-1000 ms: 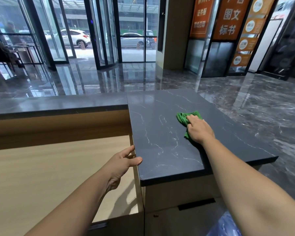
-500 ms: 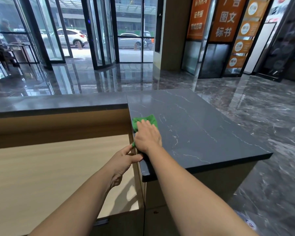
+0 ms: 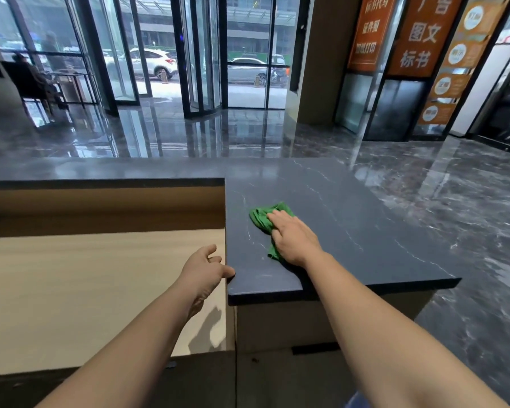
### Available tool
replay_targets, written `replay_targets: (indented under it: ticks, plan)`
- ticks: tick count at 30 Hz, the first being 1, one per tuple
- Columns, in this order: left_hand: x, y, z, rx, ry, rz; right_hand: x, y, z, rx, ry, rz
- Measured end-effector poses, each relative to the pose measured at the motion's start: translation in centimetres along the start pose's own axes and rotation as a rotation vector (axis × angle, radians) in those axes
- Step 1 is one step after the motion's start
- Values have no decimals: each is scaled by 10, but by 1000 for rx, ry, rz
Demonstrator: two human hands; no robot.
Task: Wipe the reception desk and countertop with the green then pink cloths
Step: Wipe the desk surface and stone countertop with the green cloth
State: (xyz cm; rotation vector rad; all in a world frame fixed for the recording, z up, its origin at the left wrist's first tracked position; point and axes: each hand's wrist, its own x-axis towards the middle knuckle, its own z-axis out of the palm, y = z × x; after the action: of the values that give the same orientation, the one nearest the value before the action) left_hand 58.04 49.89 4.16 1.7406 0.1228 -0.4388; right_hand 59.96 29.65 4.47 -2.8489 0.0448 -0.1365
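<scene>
Wiping is the step in hand, by my reckoning. It runs across the dark veined countertop (image 3: 365,231), the raised slab that fills the middle and right of what I see. To its left, a level lower, sits the pale wood reception desk (image 3: 71,290). Judging by where I am, that surface hasn't had its turn yet.

My right hand (image 3: 295,237) lies flat, palm down, fingers straight and together. It isn't gripping anything, just pressing on the slab's left-centre, nearer the inner edge than the far one. My left hand (image 3: 202,267) hangs relaxed at the slab's near-left corner. The thumb tip rests on the edge, the fingers are loosely bent and it holds nothing. It's prob. there as a brace.

The green cloth (image 3: 261,217) is bunched under my right palm and fingers. A wad sticks out ahead and to the left, and a small tail pokes out by the wrist. The pink cloth isn't in view.

To do this well:
- Spread the cloth flatter, since the crumpled wad covers only a narrow strip per pass.
- Use even pressure thru the whole palm, not just the fingertips.
- Make long overlapping strokes edge to edge, incl. the far right side and front lip, which are easy to skip.
- Don't let the tail drag off the edge.

Approx. early in the job, I'd say.
</scene>
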Motion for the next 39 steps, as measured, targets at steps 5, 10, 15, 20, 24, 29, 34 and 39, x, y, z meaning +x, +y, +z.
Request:
replay_targets:
  ticks: [5, 10, 15, 20, 24, 29, 34, 39]
  plan:
    - [-21, -3, 4, 10, 56, 2, -21, 67, -21, -39, 1, 171]
    - [-36, -12, 5, 2, 83, 14, -41, 98, -33, -45, 33, 287]
    - [-46, -21, 7, -64, 76, 29, -41, 68, -21, -55, 157, 431]
    - [-45, -25, 4, -99, 50, 5, -48, -3, 7, 1, 301, 544]
    - [-46, -25, 0, -271, 17, -32, -53, -62, 27, 72, 327, 524]
    - [-44, -21, -6, -637, -17, -139, -59, -125, 47, 60, 301, 325]
    - [-44, -18, -6, -691, -3, -183, -70, -115, 44, 12, 233, -32]
    - [-41, -17, 9, -602, 120, -150, -81, -55, 20, -53, 155, -157]
